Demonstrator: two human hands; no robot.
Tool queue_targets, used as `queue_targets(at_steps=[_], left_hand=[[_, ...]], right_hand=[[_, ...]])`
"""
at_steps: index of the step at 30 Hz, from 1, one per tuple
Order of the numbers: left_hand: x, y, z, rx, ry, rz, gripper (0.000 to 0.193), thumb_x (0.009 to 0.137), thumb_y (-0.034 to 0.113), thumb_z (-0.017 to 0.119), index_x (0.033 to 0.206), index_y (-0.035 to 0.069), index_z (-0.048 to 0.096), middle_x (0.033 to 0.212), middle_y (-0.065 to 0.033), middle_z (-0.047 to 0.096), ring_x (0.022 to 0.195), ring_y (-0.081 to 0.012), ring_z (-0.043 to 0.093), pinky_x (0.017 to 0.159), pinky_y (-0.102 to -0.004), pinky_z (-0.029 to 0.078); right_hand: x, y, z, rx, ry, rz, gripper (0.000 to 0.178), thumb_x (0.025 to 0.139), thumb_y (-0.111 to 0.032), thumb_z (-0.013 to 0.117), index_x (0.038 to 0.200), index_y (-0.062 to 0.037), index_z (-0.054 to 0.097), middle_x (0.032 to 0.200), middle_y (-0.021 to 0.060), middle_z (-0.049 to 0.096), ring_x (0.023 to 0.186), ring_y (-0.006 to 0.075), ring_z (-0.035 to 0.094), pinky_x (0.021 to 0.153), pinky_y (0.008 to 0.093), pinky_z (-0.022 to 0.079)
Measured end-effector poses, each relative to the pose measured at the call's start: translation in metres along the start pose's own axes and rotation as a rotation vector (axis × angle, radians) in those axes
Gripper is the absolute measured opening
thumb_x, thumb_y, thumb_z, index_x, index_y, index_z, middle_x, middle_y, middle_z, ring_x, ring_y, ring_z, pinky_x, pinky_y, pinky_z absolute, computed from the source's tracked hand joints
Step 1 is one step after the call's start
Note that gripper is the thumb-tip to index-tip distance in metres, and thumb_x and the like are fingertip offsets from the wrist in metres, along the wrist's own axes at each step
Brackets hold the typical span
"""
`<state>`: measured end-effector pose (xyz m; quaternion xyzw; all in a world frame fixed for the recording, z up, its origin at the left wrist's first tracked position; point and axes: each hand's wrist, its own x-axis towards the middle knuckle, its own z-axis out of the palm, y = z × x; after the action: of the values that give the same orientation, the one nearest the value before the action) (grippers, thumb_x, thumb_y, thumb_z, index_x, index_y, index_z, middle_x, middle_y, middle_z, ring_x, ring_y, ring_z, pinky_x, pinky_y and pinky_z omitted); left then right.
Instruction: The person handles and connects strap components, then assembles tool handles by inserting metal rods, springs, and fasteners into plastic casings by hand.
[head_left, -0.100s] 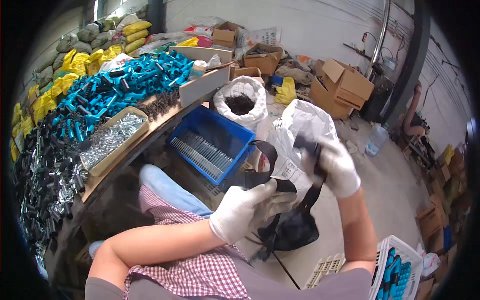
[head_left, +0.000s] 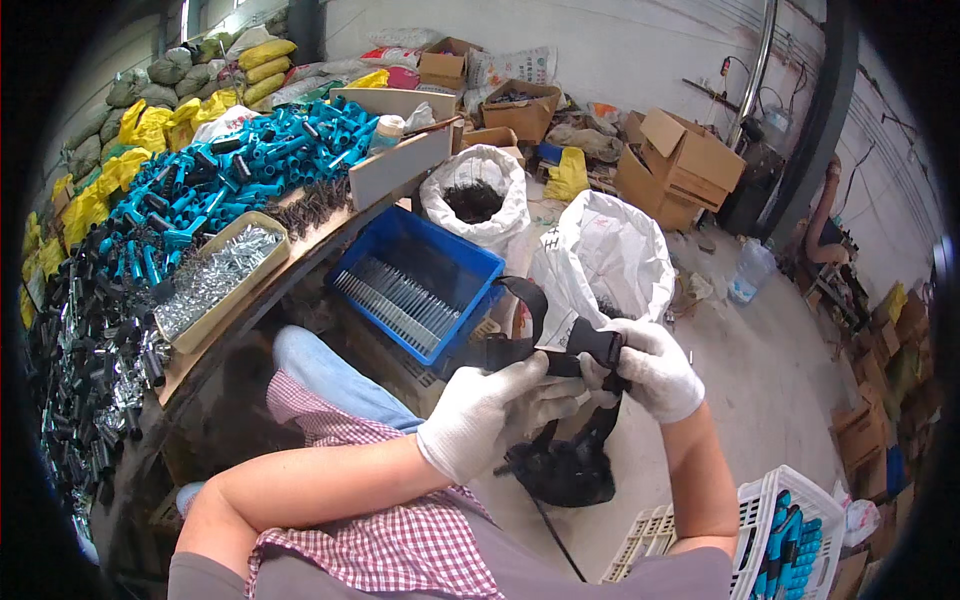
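Observation:
Both my hands wear white knit gloves and meet over a black webbing strap (head_left: 532, 300). My left hand (head_left: 468, 420) pinches the strap between thumb and fingers, and a loop of it rises above that hand. At the strap's other part, my right hand (head_left: 658, 372) grips a wide black piece that looks like a buckle (head_left: 596, 343). The right fingertips are partly hidden behind it. Below the hands a black pouch-like bundle (head_left: 572, 474) hangs from the straps, with a thin cord trailing down.
On the left, a bench carries turquoise plastic handles (head_left: 255, 160) and a tray of metal parts (head_left: 220, 275). A blue crate (head_left: 485, 262) holds rows of metal pieces. White sacks (head_left: 640, 240) stand ahead. A white crate (head_left: 752, 510) sits at lower right, cardboard boxes (head_left: 690, 165) behind.
My right hand has come down and left with the black buckle piece, close to my left hand. The hanging black bundle has swung slightly left. My left hand is nearly still.

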<state>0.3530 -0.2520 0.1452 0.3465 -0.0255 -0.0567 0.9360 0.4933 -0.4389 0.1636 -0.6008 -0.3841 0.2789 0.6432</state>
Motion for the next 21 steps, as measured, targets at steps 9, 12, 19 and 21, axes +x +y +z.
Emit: queue_targets(at_steps=[9,12,19,21], left_hand=[[0.006,-0.003,-0.012,-0.011,0.149,0.043,0.035,0.097,0.015,0.058,0.122,-0.010,0.053,0.117,-0.0203,0.063,0.108,-0.0304,0.064,0.097,-0.0423,0.051],[0.003,0.002,-0.013,-0.042,0.192,0.085,0.033,0.096,0.014,0.059,0.120,-0.007,0.056,0.113,-0.0166,0.066,0.102,-0.0268,0.067,0.089,-0.0374,0.055],[0.003,0.027,-0.025,0.289,0.258,-0.043,0.029,0.094,0.018,0.063,0.115,-0.002,0.063,0.105,-0.0116,0.069,0.094,-0.0193,0.068,0.076,-0.0300,0.055],[-0.007,0.043,-0.041,0.387,0.218,-0.087,0.032,0.093,0.020,0.063,0.116,-0.001,0.064,0.106,-0.0119,0.069,0.095,-0.0191,0.067,0.079,-0.0303,0.055]], right_hand=[[0.000,0.050,0.014,0.110,0.072,0.022,0.076,0.085,-0.054,0.067,0.130,0.0061,0.053,0.099,0.0054,0.058,0.084,0.0142,0.056,0.069,0.0244,0.046],[0.006,0.048,0.020,0.251,0.002,0.054,0.066,0.085,-0.044,0.070,0.125,0.0060,0.054,0.105,0.0074,0.062,0.093,0.0157,0.059,0.078,0.0263,0.047],[0.027,0.060,-0.003,0.083,-0.137,0.165,0.052,0.087,-0.033,0.068,0.119,0.0067,0.059,0.106,0.0091,0.064,0.092,0.0158,0.061,0.080,0.0289,0.049],[0.033,0.056,-0.006,-0.010,-0.204,0.222,0.054,0.089,-0.035,0.065,0.121,0.0079,0.058,0.103,0.0102,0.064,0.090,0.0165,0.062,0.079,0.0295,0.050]])
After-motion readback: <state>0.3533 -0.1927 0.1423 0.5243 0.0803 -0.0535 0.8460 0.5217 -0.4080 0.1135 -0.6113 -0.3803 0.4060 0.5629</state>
